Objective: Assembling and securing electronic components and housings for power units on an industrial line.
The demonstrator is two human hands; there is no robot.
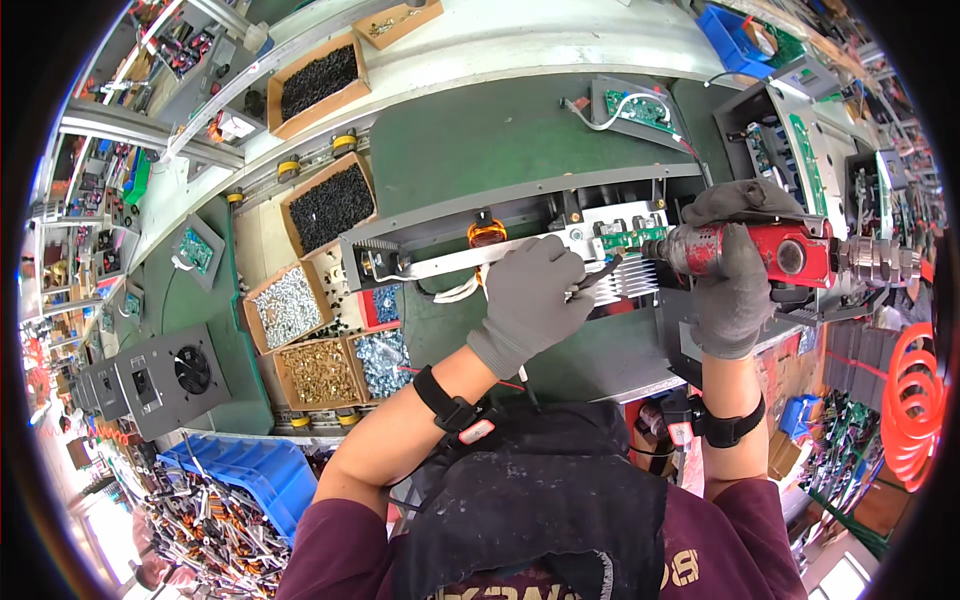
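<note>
My gloved left hand [537, 298] is closed over the near side of a long grey metal housing [440, 222]. A slim dark piece [600, 274] sticks out from its fingers, its kind not clear. My gloved right hand [733, 295] wraps round a red power driver [793, 255], which lies sideways with its nose toward a small green circuit board [632, 240] in the housing. Whether the nose touches anything is hidden. Silver heat-sink fins [628, 283] lie between my hands. Along the housing run a silver bar [440, 266] and an orange copper coil [487, 233].
Boxes of black screws [330, 207], silver screws [288, 307] and brass-coloured parts [318, 372] stand left of the housing. A loose circuit board [640, 108] lies beyond it. At right are an open grey case [765, 140] and a coiled red air hose [912, 405].
</note>
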